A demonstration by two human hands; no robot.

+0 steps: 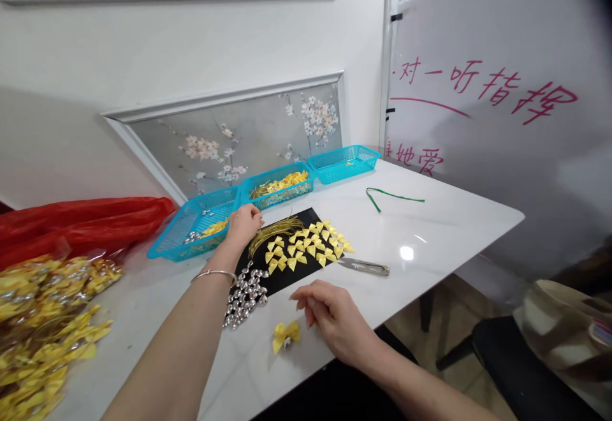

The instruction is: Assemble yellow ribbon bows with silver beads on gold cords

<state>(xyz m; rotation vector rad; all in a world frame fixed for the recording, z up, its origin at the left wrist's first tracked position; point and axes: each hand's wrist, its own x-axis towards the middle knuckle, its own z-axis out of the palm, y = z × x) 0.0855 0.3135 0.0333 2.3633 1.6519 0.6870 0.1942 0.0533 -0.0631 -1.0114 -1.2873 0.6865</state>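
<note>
My left hand [245,222] reaches to the far edge of a black mat [306,270], at the end of a bundle of gold cords [275,232]. Its fingers are pinched together, and what lies between them is hidden. On the mat, several small yellow ribbon bows [313,242] are spread out. Shiny silver bells or beads [246,296] lie in a cluster at the near left corner. My right hand [327,312] hovers near the table's front edge with loosely bent fingers and nothing visible in them. Beside it lies a single yellow bow [285,335] with a silver piece under it.
Three blue baskets [191,217] line the wall; the middle one holds yellow and gold pieces. Small thread snips [366,266] rest right of the mat. A green ribbon [394,196] lies farther back. Bagged yellow bows [48,325] and red plastic [86,223] occupy the left.
</note>
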